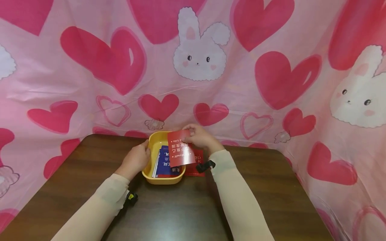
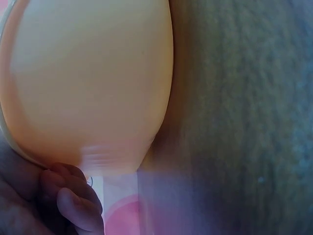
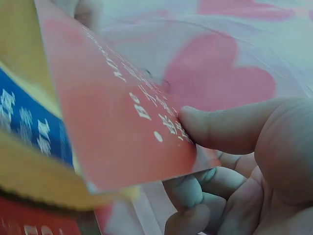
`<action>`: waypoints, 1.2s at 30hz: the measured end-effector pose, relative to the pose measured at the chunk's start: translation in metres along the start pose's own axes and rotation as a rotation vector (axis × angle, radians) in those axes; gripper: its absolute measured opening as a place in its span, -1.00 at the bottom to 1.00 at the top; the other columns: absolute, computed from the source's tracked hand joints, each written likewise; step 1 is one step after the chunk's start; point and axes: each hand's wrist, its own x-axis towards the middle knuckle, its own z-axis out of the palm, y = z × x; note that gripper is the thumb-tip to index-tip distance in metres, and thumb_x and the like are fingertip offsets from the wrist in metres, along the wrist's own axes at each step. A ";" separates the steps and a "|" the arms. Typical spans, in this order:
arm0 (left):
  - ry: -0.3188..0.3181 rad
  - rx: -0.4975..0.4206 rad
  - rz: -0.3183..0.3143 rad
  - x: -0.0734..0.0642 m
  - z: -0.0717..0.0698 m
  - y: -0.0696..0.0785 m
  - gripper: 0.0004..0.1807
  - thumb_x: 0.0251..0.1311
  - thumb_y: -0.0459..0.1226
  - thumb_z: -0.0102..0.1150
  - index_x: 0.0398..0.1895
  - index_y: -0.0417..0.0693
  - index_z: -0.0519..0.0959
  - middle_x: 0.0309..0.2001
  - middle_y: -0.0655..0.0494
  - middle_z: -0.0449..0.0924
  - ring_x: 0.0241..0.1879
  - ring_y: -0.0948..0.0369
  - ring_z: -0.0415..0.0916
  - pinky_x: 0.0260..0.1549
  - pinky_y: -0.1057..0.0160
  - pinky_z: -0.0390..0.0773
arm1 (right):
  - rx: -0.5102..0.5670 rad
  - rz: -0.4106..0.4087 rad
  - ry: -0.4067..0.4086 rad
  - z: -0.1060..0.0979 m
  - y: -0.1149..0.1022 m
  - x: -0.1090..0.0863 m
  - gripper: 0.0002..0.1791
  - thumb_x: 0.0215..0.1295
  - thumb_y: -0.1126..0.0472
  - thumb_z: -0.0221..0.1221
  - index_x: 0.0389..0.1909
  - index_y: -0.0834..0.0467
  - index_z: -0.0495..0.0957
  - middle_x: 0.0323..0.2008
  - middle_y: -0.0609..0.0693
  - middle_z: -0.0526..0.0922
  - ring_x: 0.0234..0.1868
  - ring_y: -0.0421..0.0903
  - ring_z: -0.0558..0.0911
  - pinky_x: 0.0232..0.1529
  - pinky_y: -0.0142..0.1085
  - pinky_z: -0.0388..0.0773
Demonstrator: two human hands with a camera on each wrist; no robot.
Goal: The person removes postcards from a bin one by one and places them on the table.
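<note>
My left hand (image 1: 136,160) grips the left rim of a yellow plastic tray (image 1: 163,181). In the left wrist view its curled fingers (image 2: 78,208) sit against the end of the tray's outer wall (image 2: 98,88). Between thumb and fingers, my right hand (image 1: 202,137) pinches a red card (image 1: 178,155) with white Chinese and English lettering by one edge. The card is tilted over the tray's right side, as the right wrist view also shows. Blue cards (image 1: 164,164) lie stacked inside the tray, partly hidden beneath the red card.
Right of the tray, another red printed item (image 1: 191,172) lies on the dark wooden table (image 1: 169,214), partly covered by the right wrist's black strap (image 1: 206,166). A pink cloth (image 1: 163,73) with hearts and rabbits hangs behind the table's far edge.
</note>
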 end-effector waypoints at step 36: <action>0.007 0.023 -0.001 0.000 0.000 0.002 -0.27 0.81 -0.10 -0.15 0.88 -0.15 0.05 0.68 -0.36 0.38 0.38 -0.26 0.62 0.53 -0.40 0.49 | -0.124 0.122 0.059 -0.040 0.097 -0.017 -0.49 0.36 0.18 0.57 0.24 0.16 0.62 -0.11 0.08 0.77 -0.24 -0.05 0.69 -0.33 -0.27 0.62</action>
